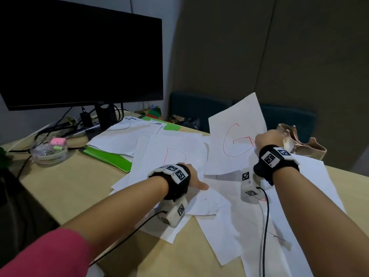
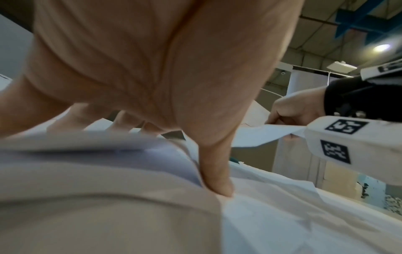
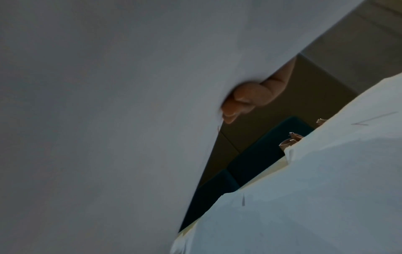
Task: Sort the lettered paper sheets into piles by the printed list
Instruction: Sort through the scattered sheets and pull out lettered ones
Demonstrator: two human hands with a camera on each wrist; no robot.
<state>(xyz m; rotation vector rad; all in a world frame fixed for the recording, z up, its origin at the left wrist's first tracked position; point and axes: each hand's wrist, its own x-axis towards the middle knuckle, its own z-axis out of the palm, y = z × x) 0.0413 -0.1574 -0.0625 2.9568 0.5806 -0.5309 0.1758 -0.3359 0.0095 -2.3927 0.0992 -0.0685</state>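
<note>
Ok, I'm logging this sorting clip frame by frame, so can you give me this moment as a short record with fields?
right hand: pinches the G sheet by its edge, lifted off the desk
left hand: fingers spread, pressing on the D sheet
D sheet: flat on top of loose white sheets
letters: red, hand-drawn
monitor: off, behind the papers
printed list: cannot tell which paper it is

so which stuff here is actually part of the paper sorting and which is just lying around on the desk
Part of the job:
- white sheet with a red G, held up by the right hand
- white sheet with a red D, under the left hand
- loose white sheets on the wooden desk

Lying about:
- black monitor
- green folder
- clear round dish
- beige bag
</note>
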